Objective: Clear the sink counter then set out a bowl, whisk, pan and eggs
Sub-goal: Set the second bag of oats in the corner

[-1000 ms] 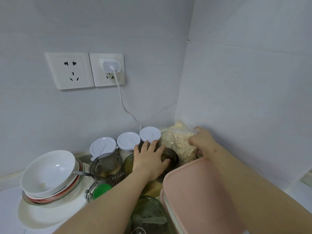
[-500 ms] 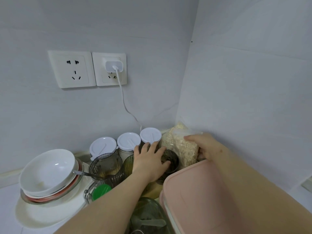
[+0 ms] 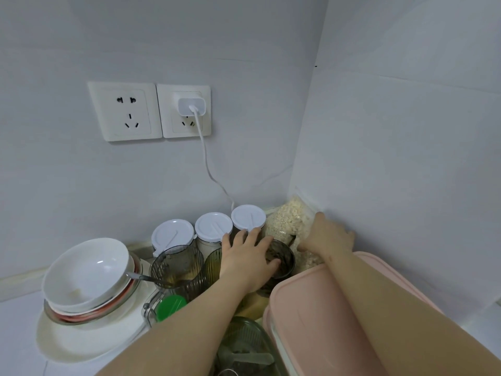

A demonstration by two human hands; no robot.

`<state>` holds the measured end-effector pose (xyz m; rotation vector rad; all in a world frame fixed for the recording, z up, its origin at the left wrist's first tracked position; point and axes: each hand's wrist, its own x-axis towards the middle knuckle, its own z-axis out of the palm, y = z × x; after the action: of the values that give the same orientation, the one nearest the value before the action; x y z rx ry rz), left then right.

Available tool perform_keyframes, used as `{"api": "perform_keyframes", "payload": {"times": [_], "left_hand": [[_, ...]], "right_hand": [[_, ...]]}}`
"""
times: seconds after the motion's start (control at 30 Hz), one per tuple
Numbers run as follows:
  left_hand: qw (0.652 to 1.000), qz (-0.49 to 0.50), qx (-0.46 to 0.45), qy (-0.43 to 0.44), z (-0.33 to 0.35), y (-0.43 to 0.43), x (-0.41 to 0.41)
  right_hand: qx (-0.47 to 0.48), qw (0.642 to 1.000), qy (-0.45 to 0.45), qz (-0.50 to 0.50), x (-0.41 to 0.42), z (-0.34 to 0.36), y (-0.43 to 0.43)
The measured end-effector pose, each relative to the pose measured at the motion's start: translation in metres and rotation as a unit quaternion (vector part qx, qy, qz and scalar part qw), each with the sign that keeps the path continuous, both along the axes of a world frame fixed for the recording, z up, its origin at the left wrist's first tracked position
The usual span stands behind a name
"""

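Clearing stage. Right hand (image 3: 328, 236) is lying against the bag of oats (image 3: 284, 222), which is sitting wedged in the wall corner at the back of the table (image 3: 19, 329). Its fingers are hidden behind the bag, so I cannot tell whether it is gripping or only pushing.

Left hand (image 3: 248, 257) is resting flat, fingers spread, over the mouth of a dark glass tumbler (image 3: 283, 263) just beside the bag.

Judgement: bag is looking light, soft and slippery, with loose contents. Best taken by its top and lifted straight up.

Obstructions:
- Pink-lidded box (image 3: 339, 308) is crowding the front.
- Three white-lidded jars (image 3: 214, 226) and a ribbed glass jug (image 3: 176, 267) are standing close on the left.
- Charger cable (image 3: 206, 164) is dropping behind the jars.

White bowl (image 3: 86, 270) is sitting on stacked plates, far left.
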<state>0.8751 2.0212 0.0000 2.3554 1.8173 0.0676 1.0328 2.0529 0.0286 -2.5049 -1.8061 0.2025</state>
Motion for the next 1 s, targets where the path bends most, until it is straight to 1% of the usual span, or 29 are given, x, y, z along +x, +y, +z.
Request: {"api": "perform_keyframes", "payload": {"times": [0.1,0.23,0.3,0.37,0.47,0.53,0.67,0.73,0.8,0.87,0.93,1.0], "left_hand": [[1.000,0.000,0.000,-0.001,-0.001,0.001,0.000],[1.000,0.001,0.002,-0.002,-0.001,0.001,-0.001],[1.000,0.001,0.003,-0.002,-0.002,0.000,-0.001],[1.000,0.001,0.002,-0.002,-0.002,0.000,0.000],[1.000,0.001,0.002,-0.004,-0.001,0.000,0.000],[1.000,-0.001,0.003,-0.005,-0.001,0.000,0.000],[1.000,0.000,0.001,-0.002,-0.001,0.000,0.000],[1.000,-0.001,-0.001,-0.003,0.000,0.001,0.000],[1.000,0.000,-0.001,-0.005,-0.001,0.002,0.000],[1.000,0.002,-0.001,-0.006,-0.001,0.002,0.000],[1.000,0.001,-0.003,-0.005,-0.001,0.002,0.000],[1.000,0.002,-0.003,-0.006,-0.001,0.001,0.000]], "right_hand": [[-0.035,0.999,0.000,0.003,0.003,-0.003,0.003],[-0.030,0.999,0.023,0.001,0.006,-0.007,0.007],[-0.023,0.998,0.056,0.019,0.007,-0.008,0.009],[-0.009,0.993,0.115,0.030,0.009,-0.009,0.011],[0.018,0.985,0.169,0.018,0.012,-0.008,0.013],[0.023,0.984,0.179,0.011,0.013,-0.007,0.014],[-0.041,0.985,0.167,0.012,0.010,-0.013,0.022],[-0.037,0.983,0.180,-0.002,0.011,-0.017,0.023],[0.021,0.980,0.197,-0.038,0.012,-0.015,0.021],[0.115,0.976,0.171,-0.063,0.012,-0.011,0.015],[0.188,0.971,0.137,-0.057,0.010,-0.007,0.008],[0.222,0.967,0.113,-0.044,0.008,-0.005,0.004]]}}
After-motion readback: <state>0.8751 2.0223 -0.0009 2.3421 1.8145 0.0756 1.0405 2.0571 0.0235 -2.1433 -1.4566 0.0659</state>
